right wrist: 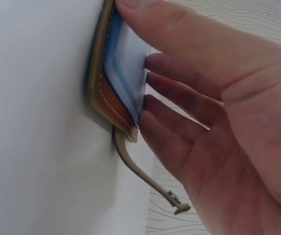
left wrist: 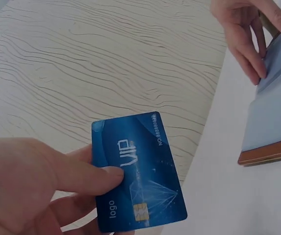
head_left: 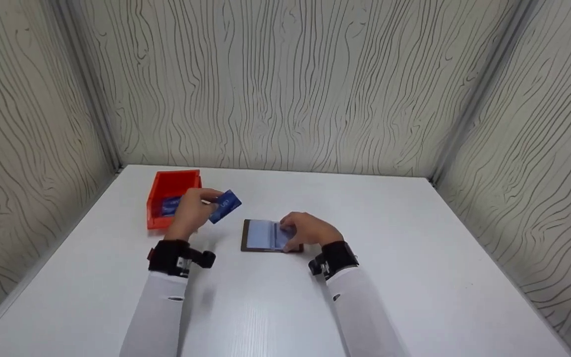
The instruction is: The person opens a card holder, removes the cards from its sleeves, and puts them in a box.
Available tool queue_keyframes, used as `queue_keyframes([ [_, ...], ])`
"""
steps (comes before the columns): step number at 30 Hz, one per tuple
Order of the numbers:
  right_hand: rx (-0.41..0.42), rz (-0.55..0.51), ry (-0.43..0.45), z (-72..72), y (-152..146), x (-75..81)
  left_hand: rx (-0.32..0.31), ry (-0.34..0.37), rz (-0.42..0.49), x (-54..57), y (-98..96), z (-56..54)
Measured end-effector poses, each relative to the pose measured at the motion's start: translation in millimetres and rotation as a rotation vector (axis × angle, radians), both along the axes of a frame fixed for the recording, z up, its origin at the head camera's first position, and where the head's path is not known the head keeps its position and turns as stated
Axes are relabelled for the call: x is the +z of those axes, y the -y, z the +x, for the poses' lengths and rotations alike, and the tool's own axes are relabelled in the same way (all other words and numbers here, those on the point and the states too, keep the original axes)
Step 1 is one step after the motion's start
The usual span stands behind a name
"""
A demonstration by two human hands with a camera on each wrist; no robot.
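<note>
My left hand (head_left: 192, 210) pinches a blue VIP card (left wrist: 152, 174) between thumb and fingers, above the table to the left of the card holder. The card's face, with a gold chip, shows in the left wrist view. A brown card holder (head_left: 259, 234) with clear bluish sleeves lies open on the table. My right hand (head_left: 314, 229) holds its right side, thumb at the near edge and fingers at the sleeves. From the holder's cover, a thin strap (right wrist: 141, 172) with a snap sticks out in the right wrist view.
A red bin (head_left: 174, 179) stands at the left back of the white table, partly behind my left hand. Blue cards (head_left: 170, 206) lie inside it. Wood-grain panels (head_left: 285, 84) enclose the table at the back and both sides.
</note>
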State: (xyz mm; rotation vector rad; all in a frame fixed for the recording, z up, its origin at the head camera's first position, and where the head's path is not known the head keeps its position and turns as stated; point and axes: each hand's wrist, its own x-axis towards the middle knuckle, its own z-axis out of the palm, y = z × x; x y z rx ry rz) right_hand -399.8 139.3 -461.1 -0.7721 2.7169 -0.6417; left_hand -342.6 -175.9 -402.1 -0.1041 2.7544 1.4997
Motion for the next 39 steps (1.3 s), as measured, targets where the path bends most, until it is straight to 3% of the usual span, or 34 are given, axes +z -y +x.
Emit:
queue_keyframes([
  [6,0.036,0.01,-0.014,-0.9,3.0,-4.5,0.06,-0.045,-0.065,28.9,32.9,24.5],
  [9,0.037,0.015,-0.016,-1.6,4.5,-6.4,0.074,-0.09,-0.171,37.9,50.1,24.9],
  [11,0.034,0.009,-0.012,-1.6,3.9,-7.1,0.085,-0.111,-0.247,38.9,60.8,19.3],
  [19,0.041,0.0,-0.005,0.1,1.6,-4.3,0.167,-0.208,-0.459,18.8,86.4,-9.5],
  [26,0.032,-0.018,0.0,-0.3,1.9,-2.2,0.168,-0.304,-0.56,-7.1,84.5,-27.0],
  [32,0.017,-0.02,0.006,0.6,-0.4,-1.3,0.115,-0.275,-0.595,-27.8,78.0,-33.5],
  [39,0.027,-0.01,-0.007,-0.4,-2.4,0.5,0.076,-0.248,-0.607,-35.4,76.8,-40.6],
])
